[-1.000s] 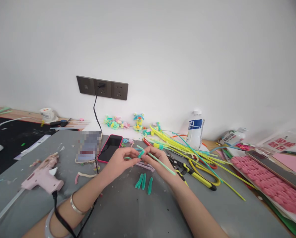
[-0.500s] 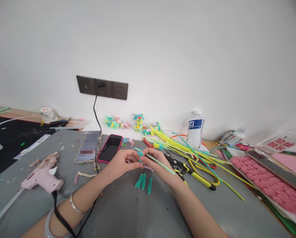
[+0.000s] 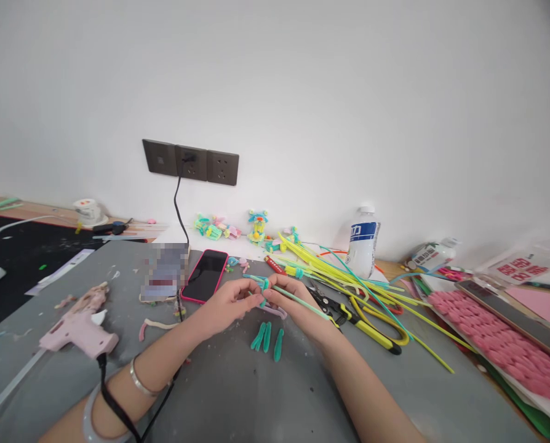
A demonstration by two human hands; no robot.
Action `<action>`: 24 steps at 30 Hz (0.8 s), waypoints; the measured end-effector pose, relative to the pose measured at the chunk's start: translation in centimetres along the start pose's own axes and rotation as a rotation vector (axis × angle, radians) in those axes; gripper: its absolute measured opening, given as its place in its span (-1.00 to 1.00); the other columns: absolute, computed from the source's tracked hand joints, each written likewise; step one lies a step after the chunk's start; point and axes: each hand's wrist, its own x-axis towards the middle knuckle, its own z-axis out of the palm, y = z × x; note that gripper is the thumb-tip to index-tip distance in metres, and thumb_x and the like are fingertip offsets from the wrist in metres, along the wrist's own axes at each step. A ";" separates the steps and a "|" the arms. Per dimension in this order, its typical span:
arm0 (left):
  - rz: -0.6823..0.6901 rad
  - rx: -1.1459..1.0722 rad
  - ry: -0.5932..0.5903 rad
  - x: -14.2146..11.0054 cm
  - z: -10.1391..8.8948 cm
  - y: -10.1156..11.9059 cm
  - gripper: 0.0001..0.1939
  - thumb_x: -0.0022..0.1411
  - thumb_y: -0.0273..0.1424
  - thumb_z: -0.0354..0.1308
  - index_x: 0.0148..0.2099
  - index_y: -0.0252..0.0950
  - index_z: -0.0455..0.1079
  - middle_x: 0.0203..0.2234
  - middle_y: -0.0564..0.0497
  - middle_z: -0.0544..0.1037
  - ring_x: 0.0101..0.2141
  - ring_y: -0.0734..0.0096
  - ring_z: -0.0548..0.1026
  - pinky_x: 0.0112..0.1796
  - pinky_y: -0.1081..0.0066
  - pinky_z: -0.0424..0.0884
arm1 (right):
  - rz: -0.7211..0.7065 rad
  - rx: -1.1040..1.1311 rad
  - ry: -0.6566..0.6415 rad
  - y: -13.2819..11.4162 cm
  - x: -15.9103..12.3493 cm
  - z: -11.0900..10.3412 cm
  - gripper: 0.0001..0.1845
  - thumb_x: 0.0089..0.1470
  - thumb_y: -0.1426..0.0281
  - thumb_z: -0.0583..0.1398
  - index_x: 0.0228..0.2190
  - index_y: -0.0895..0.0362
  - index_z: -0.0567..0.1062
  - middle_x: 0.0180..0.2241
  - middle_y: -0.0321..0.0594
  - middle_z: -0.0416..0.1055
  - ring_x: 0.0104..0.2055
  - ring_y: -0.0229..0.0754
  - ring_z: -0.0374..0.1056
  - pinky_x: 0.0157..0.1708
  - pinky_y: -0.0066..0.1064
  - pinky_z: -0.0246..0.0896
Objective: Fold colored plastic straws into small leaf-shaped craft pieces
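Note:
Pinched between both hands are pipe cleaners [image 3: 301, 300], pale green and teal, with a teal one wrapped round the bundle. My left hand [image 3: 229, 303] closes its thumb and fingertips on the teal part. My right hand [image 3: 298, 301] grips the same bundle from the other side, and the long pale green length runs out across it. Just below the hands, several folded teal pipe cleaner pieces [image 3: 267, 337] lie on the grey mat [image 3: 238, 394]. A lilac pipe cleaner piece [image 3: 275, 312] shows beneath the fingers.
On the left are a pink glue gun [image 3: 83, 326] with its black cord and a phone [image 3: 205, 275]. To the right lie pliers [image 3: 367, 326], yellow pipe cleaners [image 3: 330, 264] and a white bottle [image 3: 362, 246]. Small pipe cleaner figures [image 3: 258, 227] stand at the back.
Both hands have shifted slightly, and the bundle has turned a little in the fingers. More of the teal strands now shows above the left fingertips.

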 end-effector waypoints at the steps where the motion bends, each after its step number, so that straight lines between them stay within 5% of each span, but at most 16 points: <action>1: 0.000 -0.018 -0.009 0.0 0.0 -0.1 -0.65 0.26 -0.07 0.09 -0.33 -0.28 0.26 -0.52 0.16 0.18 -0.55 0.57 0.11 -0.53 0.50 0.06 | 0.004 0.006 -0.017 0.0 0.0 0.0 -0.65 -0.01 0.11 0.33 -0.46 0.13 0.42 -0.51 -0.37 0.24 -0.47 -0.30 0.11 -0.46 -0.48 0.04; 8: -0.057 -0.124 -0.072 0.0 0.1 -0.2 -0.58 0.24 0.01 0.09 -0.33 -0.28 0.27 -0.52 0.18 0.14 -0.57 0.60 0.05 -0.52 0.49 0.04 | 0.017 0.021 -0.048 0.0 -0.3 -0.1 -0.65 0.03 0.09 0.29 -0.45 0.12 0.44 -0.48 -0.35 0.28 -0.43 -0.29 0.20 -0.36 -0.46 0.18; 15: -0.083 -0.107 -0.106 0.0 0.0 -0.2 -0.64 0.24 -0.08 0.13 -0.27 -0.31 0.34 -0.46 0.12 0.25 -0.53 0.57 0.16 -0.47 0.47 0.10 | 0.017 -0.031 -0.064 -0.6 -0.5 0.2 -0.64 0.05 0.09 0.28 -0.45 0.13 0.42 -0.52 -0.38 0.24 -0.48 -0.31 0.10 -0.46 -0.48 0.03; 24: -0.042 -0.068 -0.007 0.2 -0.1 -0.6 -0.65 0.17 -0.10 0.20 -0.33 -0.32 0.34 -0.51 0.14 0.28 -0.57 0.60 0.21 -0.51 0.50 0.14 | -0.034 -0.118 0.016 -0.4 -0.2 0.7 -0.61 0.03 0.06 0.27 -0.49 0.13 0.40 -0.52 -0.36 0.23 -0.47 -0.28 0.11 -0.46 -0.45 0.01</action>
